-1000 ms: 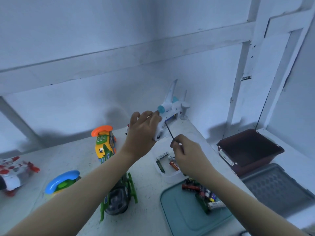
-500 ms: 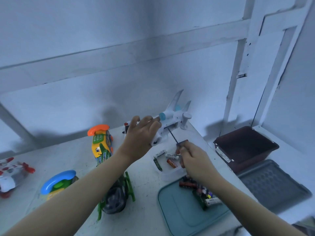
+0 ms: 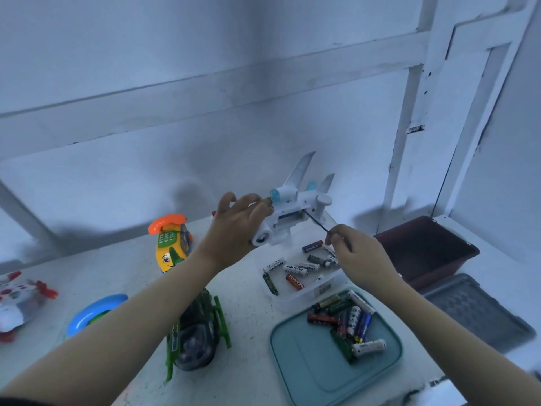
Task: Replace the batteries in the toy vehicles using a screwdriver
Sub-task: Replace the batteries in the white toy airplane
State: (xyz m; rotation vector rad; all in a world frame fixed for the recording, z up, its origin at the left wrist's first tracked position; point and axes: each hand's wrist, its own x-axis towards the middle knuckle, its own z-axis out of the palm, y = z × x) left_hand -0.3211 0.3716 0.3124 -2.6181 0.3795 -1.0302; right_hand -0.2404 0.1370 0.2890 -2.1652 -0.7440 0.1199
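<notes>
**While the Left Hand Is Holding the Plane Aloft, the Right Is Working a Screwdriver**

As the white table (image 3: 117, 273) is carrying everything else, a dark brown bin (image 3: 424, 247) is sitting at its far right with a grey lid (image 3: 474, 312) lying just in front of it. A teal lid (image 3: 307, 370) is lying nearer, touching a clear container (image 3: 295, 300). A green toy helicopter (image 3: 196, 332) and a yellow toy phone (image 3: 171, 247) are resting left of centre.

The left hand (image 3: 237, 230) is gripping the white toy plane (image 3: 292, 212), fingers curled round its body, holding it above the table, belly towards the camera. The right hand (image 3: 360, 256) is pinching the screwdriver (image 3: 317, 222) between thumb and fingertips, its tip meeting the plane's underside. Fresh batteries (image 3: 295, 268) are lying in the clear container, and mixed batteries (image 3: 348, 320) are piling on the teal lid.
</notes>
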